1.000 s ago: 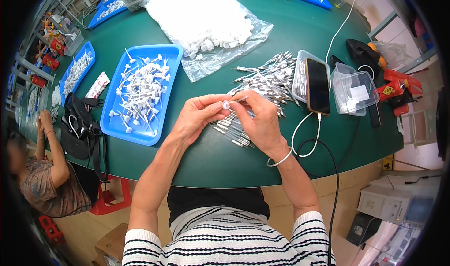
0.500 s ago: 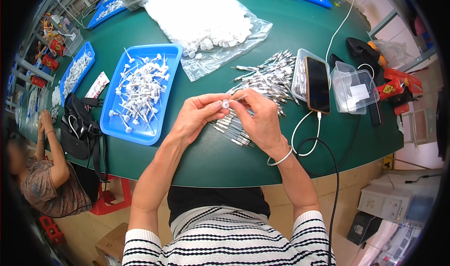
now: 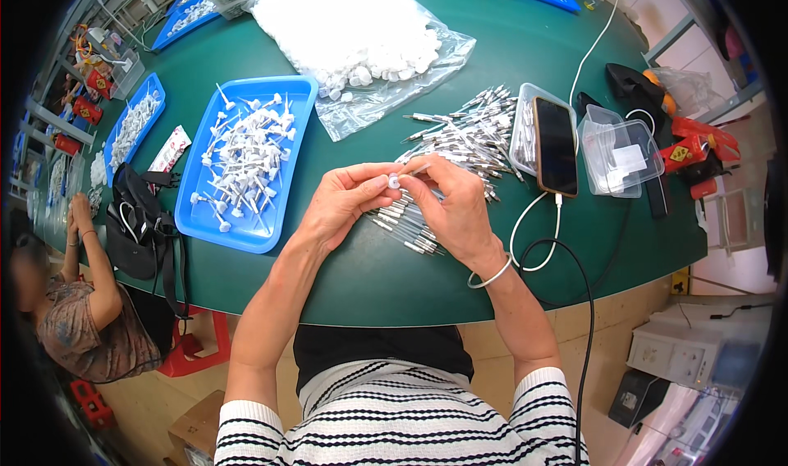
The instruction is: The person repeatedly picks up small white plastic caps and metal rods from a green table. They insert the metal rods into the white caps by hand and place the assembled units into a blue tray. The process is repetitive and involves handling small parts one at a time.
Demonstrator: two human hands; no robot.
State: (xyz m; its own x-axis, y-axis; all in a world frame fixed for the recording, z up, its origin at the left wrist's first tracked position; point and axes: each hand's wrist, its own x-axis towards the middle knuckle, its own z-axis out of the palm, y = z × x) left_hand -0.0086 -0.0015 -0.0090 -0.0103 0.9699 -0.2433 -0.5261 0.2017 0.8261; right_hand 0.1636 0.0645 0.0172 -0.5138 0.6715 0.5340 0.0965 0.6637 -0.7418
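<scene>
In front of me, above the near part of the table, my two hands meet at a small white plastic cap (image 3: pixel 394 182). My left hand (image 3: pixel 346 202) pinches the cap between thumb and forefinger. A thin pale rod (image 3: pixel 421 169) sits between the thumb and fingers of my right hand (image 3: pixel 453 212), its near end at the cap; whether it is inside cannot be told. Beneath and beyond the right hand spreads a pile of thin metal-tipped rods (image 3: pixel 472 142). To the left, a blue tray (image 3: pixel 185 207) holds many rods with white caps on them.
A clear bag (image 3: pixel 345 121) of loose white caps lies at the back. Right of the rods are a cabled phone (image 3: pixel 556 146) and clear plastic boxes (image 3: pixel 621 158). Left of the tray lies a black bag (image 3: pixel 135 232), near a seated person (image 3: pixel 90 318). A black cable (image 3: pixel 589 326) hangs by my right arm.
</scene>
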